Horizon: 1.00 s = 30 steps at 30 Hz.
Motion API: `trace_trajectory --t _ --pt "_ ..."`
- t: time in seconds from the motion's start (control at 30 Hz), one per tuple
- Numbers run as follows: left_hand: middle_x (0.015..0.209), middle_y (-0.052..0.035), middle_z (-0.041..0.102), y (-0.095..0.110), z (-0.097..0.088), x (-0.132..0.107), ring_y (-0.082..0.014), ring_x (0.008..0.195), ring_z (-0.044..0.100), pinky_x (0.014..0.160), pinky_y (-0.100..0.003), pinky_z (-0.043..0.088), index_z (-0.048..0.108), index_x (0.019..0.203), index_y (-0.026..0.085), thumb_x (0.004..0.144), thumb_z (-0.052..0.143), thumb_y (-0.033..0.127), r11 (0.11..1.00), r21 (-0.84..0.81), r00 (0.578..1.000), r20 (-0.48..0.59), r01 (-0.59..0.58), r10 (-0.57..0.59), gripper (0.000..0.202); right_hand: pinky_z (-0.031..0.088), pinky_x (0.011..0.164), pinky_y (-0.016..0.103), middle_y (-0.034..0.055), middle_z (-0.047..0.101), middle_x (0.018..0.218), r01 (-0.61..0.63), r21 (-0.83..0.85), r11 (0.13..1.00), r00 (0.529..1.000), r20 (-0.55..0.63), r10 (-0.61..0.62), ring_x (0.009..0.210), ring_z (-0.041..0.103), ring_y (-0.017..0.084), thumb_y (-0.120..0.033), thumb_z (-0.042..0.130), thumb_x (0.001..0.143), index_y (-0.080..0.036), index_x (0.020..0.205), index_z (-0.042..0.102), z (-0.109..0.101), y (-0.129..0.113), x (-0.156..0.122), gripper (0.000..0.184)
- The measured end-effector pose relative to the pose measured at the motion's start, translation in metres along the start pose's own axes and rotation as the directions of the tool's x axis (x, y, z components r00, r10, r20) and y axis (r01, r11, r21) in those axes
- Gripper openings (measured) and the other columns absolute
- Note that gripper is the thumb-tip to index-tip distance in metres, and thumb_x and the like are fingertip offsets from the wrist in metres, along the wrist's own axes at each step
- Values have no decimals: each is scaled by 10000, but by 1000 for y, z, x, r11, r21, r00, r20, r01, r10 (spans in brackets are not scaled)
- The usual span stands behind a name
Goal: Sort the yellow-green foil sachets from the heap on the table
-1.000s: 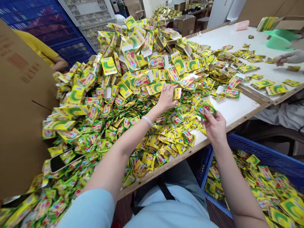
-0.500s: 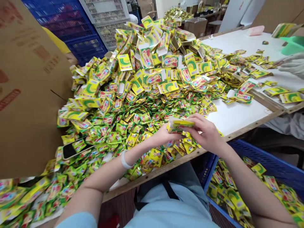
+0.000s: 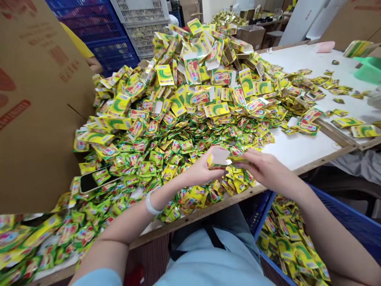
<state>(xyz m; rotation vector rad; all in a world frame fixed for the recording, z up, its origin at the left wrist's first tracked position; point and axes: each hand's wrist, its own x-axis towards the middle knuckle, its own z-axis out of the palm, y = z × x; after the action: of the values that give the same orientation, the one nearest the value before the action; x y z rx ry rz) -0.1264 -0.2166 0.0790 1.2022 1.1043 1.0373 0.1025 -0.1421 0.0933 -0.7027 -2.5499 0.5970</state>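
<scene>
My left hand (image 3: 200, 171) is wrapped round a small yellow carton (image 3: 219, 157) with its white flap raised and its end open. To its right, my right hand (image 3: 268, 169) pinches a small yellow-green candy packet (image 3: 238, 159) close to the carton's open end; how many packets it holds I cannot tell. Under and behind both hands lie many loose green and yellow candy packets (image 3: 156, 159). Beyond them rises a heap of yellow cartons (image 3: 216, 109), several with flaps open.
A large cardboard box (image 3: 38, 131) blocks the left side. A phone (image 3: 92, 180) lies among the packets. A blue crate (image 3: 336, 210) of yellow cartons stands below the table edge at right. A green scoop-like container (image 3: 367, 69) and a co-worker's blurred glove (image 3: 375, 98) are at far right.
My right hand has drawn slightly right, apart from the carton, with the packet in its fingers. The carton's white flap now faces me more. The co-worker's glove has moved toward the right edge.
</scene>
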Motion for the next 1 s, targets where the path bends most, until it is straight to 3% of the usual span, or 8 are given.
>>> trace_trajectory --t 0.1,0.27,0.43,0.63,0.7,0.8,0.87,1.0 --pt "791 -2 646 0 -1 -4 -127 651 611 633 -256 508 604 1003 173 692 790 305 998 32 998 33 47 -48 387 513 603 309 63 675 879 -48 95 994 983 -172 63 735 646 214 -286 564 956 -228 1013 655 -7 -7 -5 122" --pt "673 21 632 -8 9 -20 -122 584 567 580 -246 471 608 829 162 678 755 294 998 39 993 105 42 -46 249 553 618 274 53 712 990 158 274 949 959 -271 -82 791 687 183 -231 560 962 -258 1181 610 8 -37 -3 226" --pt "657 30 601 -2 18 -55 -107 568 519 553 -231 435 593 819 152 670 706 231 997 83 992 128 8 -19 204 554 742 303 71 699 986 256 125 959 966 5 -258 866 674 184 -191 476 1000 -225 1209 620 10 -69 -5 256" --pt "808 13 633 -3 32 -99 -137 685 572 643 -245 474 586 1037 160 705 713 246 970 211 989 116 -118 95 366 526 694 305 73 682 923 251 -124 960 925 324 -200 769 657 184 -113 497 956 -181 1024 689 3 -120 -18 215" --pt "779 13 628 -9 35 -111 -147 673 583 632 -254 482 578 1016 161 713 719 258 970 210 987 123 -123 98 348 520 655 286 72 672 908 245 -142 959 920 347 -184 718 643 165 -100 526 933 -166 947 687 6 -135 -24 175" --pt "707 34 599 -16 34 -127 -133 622 575 607 -248 489 568 967 165 726 725 266 988 104 972 216 -117 92 305 528 597 249 41 667 868 176 47 983 959 216 -182 675 632 142 -192 594 939 -177 1093 634 13 -145 -37 160" --pt "810 13 641 -19 31 -138 -141 698 613 670 -258 516 571 1047 175 719 742 250 981 79 960 235 -174 152 377 543 605 241 37 664 871 226 121 967 969 77 -236 702 637 140 -211 590 952 -187 1108 614 22 -148 -48 160" --pt "1150 -82 665 -23 27 -154 -206 995 663 906 -337 519 467 1345 224 771 700 191 896 198 917 98 -398 386 621 568 704 295 99 641 977 437 -270 858 840 -217 -497 809 623 173 -52 494 939 -174 1032 673 50 -156 -68 236"
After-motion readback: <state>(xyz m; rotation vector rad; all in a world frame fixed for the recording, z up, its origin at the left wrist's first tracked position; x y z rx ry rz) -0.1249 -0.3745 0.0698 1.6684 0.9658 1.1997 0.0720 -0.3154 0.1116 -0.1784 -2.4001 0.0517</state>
